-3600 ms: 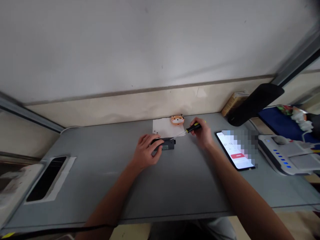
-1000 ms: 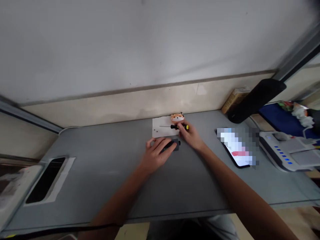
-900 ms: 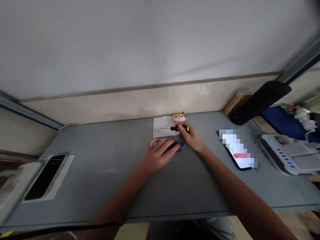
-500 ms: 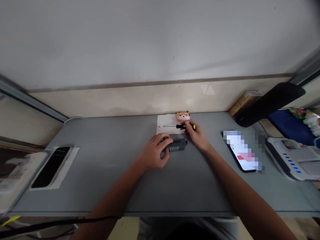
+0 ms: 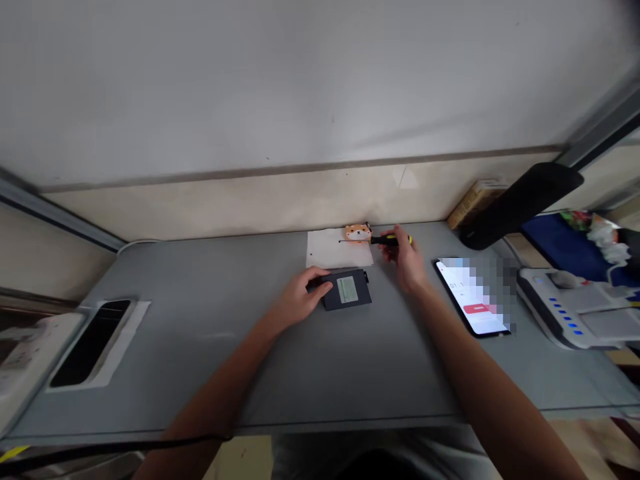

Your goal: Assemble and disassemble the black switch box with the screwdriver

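A small dark box [image 5: 346,290] with a pale label on top lies flat on the grey table [image 5: 200,333]. My left hand [image 5: 299,298] rests on its left end, fingers curled over the edge. My right hand [image 5: 406,260] is closed around the black and yellow handle of a screwdriver [image 5: 387,239], whose thin shaft points left over a white sheet of paper [image 5: 333,249]. A small orange animal-face figure [image 5: 357,233] sits at the far edge of that paper, just behind the shaft.
A lit phone [image 5: 473,297] lies to the right of my right hand. Further right is a white device with blue lights [image 5: 565,307]. A black lamp head [image 5: 520,203] leans over the back right corner. A second dark phone [image 5: 90,343] lies on white paper at the left.
The dark box, which stood on its edge, now lies flat with its label up. My right hand has lifted the screwdriver and moved it to the right, off the paper.
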`<state>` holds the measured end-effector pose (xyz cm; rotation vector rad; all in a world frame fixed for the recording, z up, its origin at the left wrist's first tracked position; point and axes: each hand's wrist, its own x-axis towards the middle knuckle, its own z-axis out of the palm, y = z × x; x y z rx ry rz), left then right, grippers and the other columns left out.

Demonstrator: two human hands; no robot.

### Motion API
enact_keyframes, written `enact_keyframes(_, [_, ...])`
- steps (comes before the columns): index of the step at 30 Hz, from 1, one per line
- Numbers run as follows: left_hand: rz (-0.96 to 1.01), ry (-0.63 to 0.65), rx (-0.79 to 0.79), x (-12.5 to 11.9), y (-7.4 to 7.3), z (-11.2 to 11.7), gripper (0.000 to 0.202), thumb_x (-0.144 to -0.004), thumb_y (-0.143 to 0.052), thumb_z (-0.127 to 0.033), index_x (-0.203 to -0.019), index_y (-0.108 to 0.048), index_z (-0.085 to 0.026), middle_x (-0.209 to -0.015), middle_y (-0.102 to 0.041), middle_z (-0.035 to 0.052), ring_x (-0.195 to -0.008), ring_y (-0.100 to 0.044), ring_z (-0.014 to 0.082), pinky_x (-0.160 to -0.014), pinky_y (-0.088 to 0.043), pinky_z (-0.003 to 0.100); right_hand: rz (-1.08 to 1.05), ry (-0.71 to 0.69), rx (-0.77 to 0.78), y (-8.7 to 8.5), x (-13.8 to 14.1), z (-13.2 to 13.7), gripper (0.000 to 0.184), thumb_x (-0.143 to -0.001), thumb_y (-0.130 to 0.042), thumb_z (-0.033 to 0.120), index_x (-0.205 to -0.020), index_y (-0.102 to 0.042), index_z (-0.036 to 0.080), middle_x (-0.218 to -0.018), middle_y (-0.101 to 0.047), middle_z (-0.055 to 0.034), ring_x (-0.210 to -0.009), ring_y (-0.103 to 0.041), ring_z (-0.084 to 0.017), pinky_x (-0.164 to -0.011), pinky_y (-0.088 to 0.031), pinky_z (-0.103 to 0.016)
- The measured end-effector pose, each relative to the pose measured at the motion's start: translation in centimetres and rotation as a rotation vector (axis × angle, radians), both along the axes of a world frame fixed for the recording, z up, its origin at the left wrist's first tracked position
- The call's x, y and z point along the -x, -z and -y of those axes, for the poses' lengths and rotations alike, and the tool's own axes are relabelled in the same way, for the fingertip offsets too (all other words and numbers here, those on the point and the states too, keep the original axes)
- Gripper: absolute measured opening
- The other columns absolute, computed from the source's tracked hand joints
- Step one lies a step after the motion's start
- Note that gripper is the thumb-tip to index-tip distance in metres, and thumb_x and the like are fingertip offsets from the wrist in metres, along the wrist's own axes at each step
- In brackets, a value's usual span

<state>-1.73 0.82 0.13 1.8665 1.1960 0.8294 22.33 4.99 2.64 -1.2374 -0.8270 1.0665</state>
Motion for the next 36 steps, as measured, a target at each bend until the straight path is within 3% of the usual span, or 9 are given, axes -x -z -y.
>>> enact_keyframes(8, [-0.147, 0.085, -0.04, 0.3, -0.3, 0.3, 0.031, -0.099, -0.054, -0.044, -0.118, -0.067, -0.023, -0.117, -0.069, 0.0078, -0.113, -0.065, 0.0245, -0.104, -0.052, 0.044, 0.031, -0.027, 0.014, -0.4, -0.5, -0.1, 0.051, -0.077, -0.065, 0.072, -0.073, -0.065, 0.021, -0.056, -0.058, 0.0008, -0.047, -0.045, -0.011, -0.048, -0.035, -0.026])
enact_keyframes(10, [-0.168, 0.134, -0.013, 0.6, -0.9, 0.5, 0.044, -0.094, -0.063, -0.047, -0.133, -0.06, -0.026, -0.132, -0.063, 0.0092, -0.124, -0.06, 0.0267, -0.111, -0.047, 0.045, 0.035, -0.03, 0.021, -0.2, -0.5, -0.1, 0.05, -0.075, -0.065, 0.071, -0.073, -0.065, 0.021, -0.056, -0.058, 0.0008, -0.048, -0.046, -0.011, -0.048, -0.035, -0.026])
enact_keyframes(12, [-0.183, 0.197, 0.028, 0.8, -1.6, 0.8, 0.073, -0.082, -0.079, -0.05, -0.145, -0.049, -0.03, -0.144, -0.053, 0.0101, -0.134, -0.053, 0.0298, -0.116, -0.043, 0.046, 0.049, -0.032, 0.023, 0.0, -0.5, -0.2, 0.05, -0.074, -0.065, 0.072, -0.072, -0.065, 0.022, -0.057, -0.059, 0.0009, -0.049, -0.046, -0.01, -0.049, -0.035, -0.026])
enact_keyframes(14, [-0.208, 0.239, 0.049, 0.8, -2.2, 1.2, 0.085, -0.076, -0.086, -0.045, -0.149, -0.044, -0.034, -0.145, -0.051, 0.0093, -0.135, -0.052, 0.0311, -0.116, -0.043, 0.047, 0.068, -0.032, 0.019, 0.3, -0.5, -0.3, 0.05, -0.073, -0.064, 0.072, -0.072, -0.065, 0.022, -0.058, -0.059, 0.0013, -0.05, -0.047, -0.01, -0.05, -0.036, -0.026])
enact_keyframes(19, [-0.233, 0.232, -0.062, 0.5, -2.5, 1.4, 0.061, -0.082, -0.08, -0.032, -0.137, -0.054, -0.032, -0.133, -0.056, 0.0079, -0.126, -0.058, 0.0292, -0.108, -0.05, 0.047, 0.081, -0.035, 0.012, 0.7, -0.2, -0.4, 0.048, -0.073, -0.064, 0.071, -0.072, -0.065, 0.023, -0.06, -0.059, 0.0007, -0.052, -0.048, -0.012, -0.051, -0.037, -0.027])
enact_keyframes(23, [-0.207, 0.23, -0.154, 0.7, -2.4, 1.1, 0.053, -0.081, -0.08, -0.035, -0.128, -0.059, -0.027, -0.127, -0.061, 0.0082, -0.121, -0.06, 0.0278, -0.107, -0.05, 0.046, 0.038, -0.021, 0.017, 0.3, -0.4, -0.3, 0.045, -0.074, -0.066, 0.067, -0.071, -0.064, 0.023, -0.058, -0.059, 0.001, -0.05, -0.046, -0.012, -0.05, -0.036, -0.027])
enact_keyframes(28, [-0.163, 0.155, -0.165, 0.6, -2.4, 0.9, 0.021, -0.095, -0.058, -0.038, -0.107, -0.067, -0.022, -0.105, -0.07, 0.0065, -0.101, -0.066, 0.0233, -0.096, -0.055, 0.041, -0.04, -0.058, 0.013, -0.4, -0.7, 0.0, 0.035, -0.071, -0.068, 0.058, -0.069, -0.062, 0.024, -0.057, -0.057, 0.0, -0.051, -0.045, -0.013, -0.049, -0.034, -0.028])
enact_keyframes(33, [-0.13, -0.007, -0.159, -0.5, -1.3, 0.8, 0.034, -0.102, -0.042, -0.04, -0.092, -0.068, -0.02, -0.091, -0.072, 0.0061, -0.086, -0.068, 0.0215, -0.084, -0.057, 0.038, -0.14, -0.109, -0.05, -1.2, -0.7, 0.5, 0.028, -0.062, -0.069, 0.049, -0.061, -0.057, 0.024, -0.068, -0.057, -0.0015, -0.055, -0.048, -0.013, -0.049, -0.034, -0.029])
enact_keyframes(36, [-0.085, -0.07, -0.169, -1.0, -0.5, 0.9, 0.037, -0.105, -0.038, -0.04, -0.093, -0.067, -0.02, -0.093, -0.073, 0.0066, -0.089, -0.069, 0.0217, -0.084, -0.057, 0.037, -0.16, -0.149, -0.076, -1.6, -0.5, 0.8, 0.026, -0.064, -0.068, 0.046, -0.059, -0.057, 0.023, -0.067, -0.055, -0.0018, -0.055, -0.047, -0.013, -0.049, -0.035, -0.03])
